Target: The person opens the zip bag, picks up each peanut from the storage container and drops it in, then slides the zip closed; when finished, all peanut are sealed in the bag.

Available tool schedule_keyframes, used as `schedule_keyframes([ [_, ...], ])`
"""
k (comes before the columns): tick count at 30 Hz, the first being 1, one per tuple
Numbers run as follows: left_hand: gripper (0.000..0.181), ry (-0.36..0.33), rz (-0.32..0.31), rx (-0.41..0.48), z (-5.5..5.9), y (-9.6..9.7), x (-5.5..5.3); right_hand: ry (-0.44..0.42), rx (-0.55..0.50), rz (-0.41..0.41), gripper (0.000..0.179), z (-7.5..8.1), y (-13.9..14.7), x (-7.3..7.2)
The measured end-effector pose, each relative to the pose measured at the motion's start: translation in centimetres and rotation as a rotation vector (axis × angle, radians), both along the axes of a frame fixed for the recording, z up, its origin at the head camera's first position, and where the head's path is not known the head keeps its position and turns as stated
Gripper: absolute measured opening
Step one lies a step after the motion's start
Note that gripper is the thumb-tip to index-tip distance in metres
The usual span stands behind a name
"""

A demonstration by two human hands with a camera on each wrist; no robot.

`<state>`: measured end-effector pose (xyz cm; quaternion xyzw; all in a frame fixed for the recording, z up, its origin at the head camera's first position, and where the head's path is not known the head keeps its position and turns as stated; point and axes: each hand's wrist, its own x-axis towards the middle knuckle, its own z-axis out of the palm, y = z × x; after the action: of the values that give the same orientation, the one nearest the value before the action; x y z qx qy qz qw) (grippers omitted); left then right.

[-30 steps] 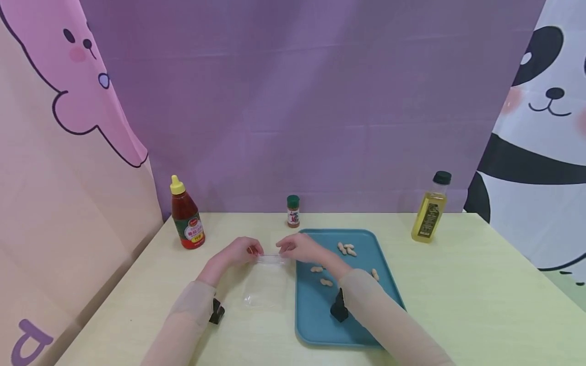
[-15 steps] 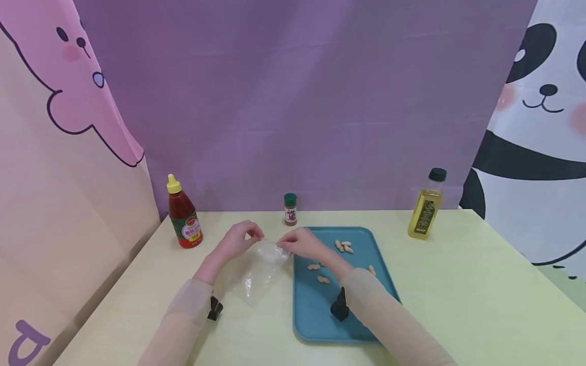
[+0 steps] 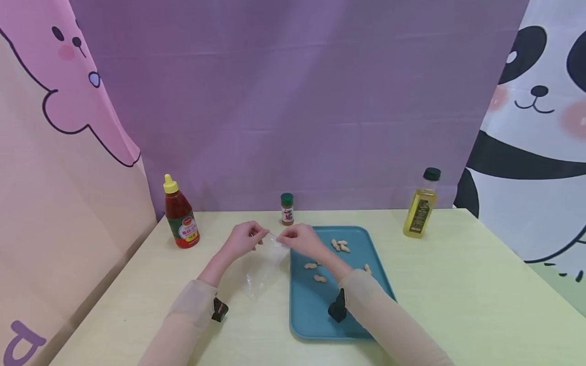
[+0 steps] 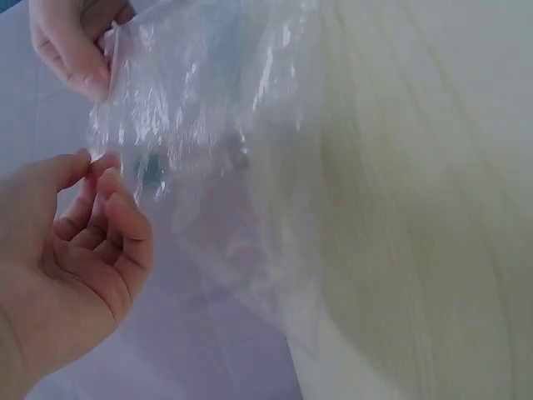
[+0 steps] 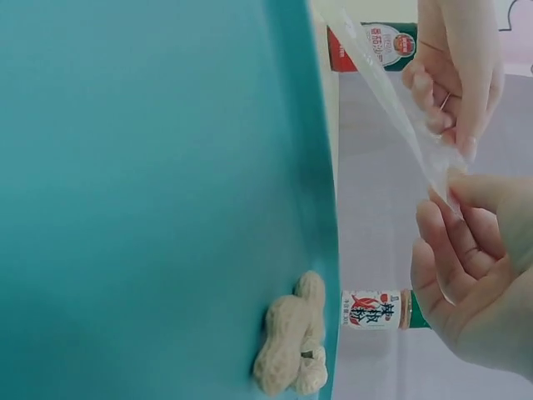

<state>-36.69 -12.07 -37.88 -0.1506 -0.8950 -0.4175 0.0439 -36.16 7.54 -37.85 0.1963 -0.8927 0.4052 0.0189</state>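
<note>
A clear plastic bag point(image 3: 264, 264) hangs between my two hands, its lower end slanting down toward the table in the head view. My left hand point(image 3: 244, 237) pinches the bag's top edge between thumb and index finger, the other fingers loosely bent. Close beside it, my right hand point(image 3: 299, 240) pinches the same edge a little to the right, above the tray's left rim. Wrinkled, shiny film of the bag point(image 4: 208, 108) fills the upper middle of the left wrist view. In the right wrist view the bag point(image 5: 400, 108) shows nearly edge-on.
A blue tray point(image 3: 329, 325) holds several peanuts point(image 3: 340, 246) and lies under my right forearm. At the back stand a ketchup bottle point(image 3: 181, 218) on the left, a small green-capped spice jar point(image 3: 287, 209) in the middle and an oil bottle point(image 3: 421, 206) on the right.
Both hands have lifted the bag's top edge, so the bag that lay flat now hangs at a slant. My right hand keeps its pinch, and the hands have come slightly closer together.
</note>
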Motion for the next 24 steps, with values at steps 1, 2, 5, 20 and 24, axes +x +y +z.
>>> schedule_keyframes([
  [1, 0.023, -0.019, -0.009, 0.002, 0.0, 0.2, 0.0, 0.0, -0.005, -0.006, 0.016, 0.1, 0.0, 0.1],
  [2, 0.026, -0.032, -0.016, 0.001, 0.0, 0.4, 0.1, 0.003, -0.009, -0.008, 0.015, 0.1, 0.0, 0.2],
  [5, 0.029, -0.059, -0.019, 0.002, 0.1, 0.9, 0.3, 0.007, -0.018, -0.013, 0.014, 0.4, 0.0, 0.5],
  [20, 0.018, -0.015, -0.157, 0.06, 0.2, 0.9, 0.1, -0.017, -0.103, -0.017, 0.015, 0.9, 0.4, 1.3],
  [24, 0.016, -0.025, -0.189, 0.109, 0.4, 1.0, 0.3, -0.092, -0.179, 0.022, 0.021, 0.9, 0.8, 1.3],
])
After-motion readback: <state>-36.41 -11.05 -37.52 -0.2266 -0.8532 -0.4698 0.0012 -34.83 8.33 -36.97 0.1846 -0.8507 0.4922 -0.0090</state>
